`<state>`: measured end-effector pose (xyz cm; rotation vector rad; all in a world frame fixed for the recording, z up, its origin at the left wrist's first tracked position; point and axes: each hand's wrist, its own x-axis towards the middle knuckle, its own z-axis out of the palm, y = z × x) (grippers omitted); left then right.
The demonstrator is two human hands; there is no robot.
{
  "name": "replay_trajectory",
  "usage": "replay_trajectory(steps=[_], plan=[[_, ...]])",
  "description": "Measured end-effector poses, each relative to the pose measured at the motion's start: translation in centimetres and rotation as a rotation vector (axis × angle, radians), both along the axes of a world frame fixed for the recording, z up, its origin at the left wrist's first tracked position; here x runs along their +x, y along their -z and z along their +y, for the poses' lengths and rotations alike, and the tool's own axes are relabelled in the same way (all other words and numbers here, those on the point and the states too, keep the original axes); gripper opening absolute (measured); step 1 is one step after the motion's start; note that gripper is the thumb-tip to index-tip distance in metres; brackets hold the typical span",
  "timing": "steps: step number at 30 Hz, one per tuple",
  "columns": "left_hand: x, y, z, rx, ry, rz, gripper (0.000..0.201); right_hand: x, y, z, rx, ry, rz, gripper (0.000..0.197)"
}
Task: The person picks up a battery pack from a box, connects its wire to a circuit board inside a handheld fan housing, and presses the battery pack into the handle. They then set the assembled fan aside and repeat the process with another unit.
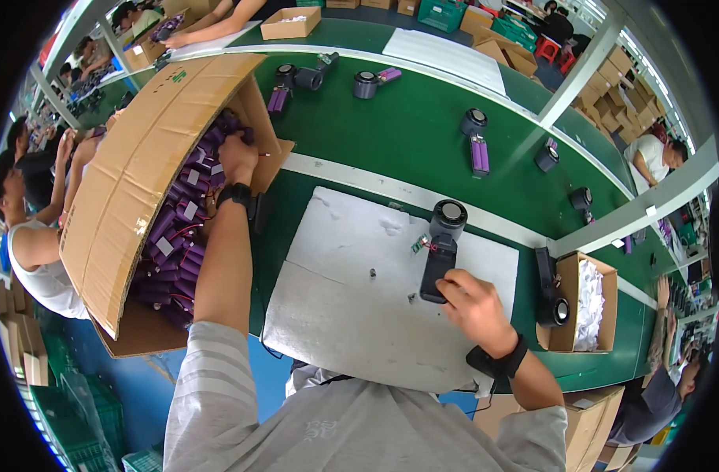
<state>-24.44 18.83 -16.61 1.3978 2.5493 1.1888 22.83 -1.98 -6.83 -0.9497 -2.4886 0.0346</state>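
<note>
On the left, my left hand point(237, 160) reaches into a tilted cardboard box point(143, 141) full of purple battery packs point(175, 232). Its fingers are curled round a purple battery pack point(245, 135) near the box's far end, partly hidden among the others. My right hand point(473, 307) grips the lower end of the handle of a black handheld device point(440, 267), which lies on a white foam pad point(336, 315). The device has a round head point(449, 214) pointing away from me. Beside its neck a small green circuit board point(420, 244) hangs on wires.
Along the green bench beyond a pale rail point(359, 177) lie several black devices with purple packs, one point(477, 145) at centre right. At right, a small carton point(591, 303) holds white paper, with another black device point(550, 291) against it. A metal post point(643, 200) crosses the right side.
</note>
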Motion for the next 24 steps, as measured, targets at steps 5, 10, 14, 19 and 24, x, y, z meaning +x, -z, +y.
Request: replay_trajectory(steps=[5, 10, 14, 19, 24], plan=[[4.1, -5.0, -3.5, -0.148, 0.248, -0.415, 0.036, 0.6, 1.7, -1.3, -0.232, 0.018, 0.065, 0.023], [14.5, -12.3, -12.8, -0.184, 0.731, -0.725, 0.035, 0.9, 1.0, -0.5, -0.706, 0.135, 0.445, 0.029], [24.6, -12.6, -16.2, -0.36, 1.15, -1.07, 0.034, -0.8, 0.3, -0.1, -1.037, 0.087, 0.995, 0.04], [29.6, -10.0, -16.7, -0.202, 1.38, -0.825, 0.035, 0.7, 2.7, 1.3, -1.208, 0.249, 1.273, 0.048], [27.4, -7.7, -13.6, -0.061, 1.374, -0.429, 0.03, 2.4, 3.8, 2.1, -1.298, 0.321, 1.305, 0.044]])
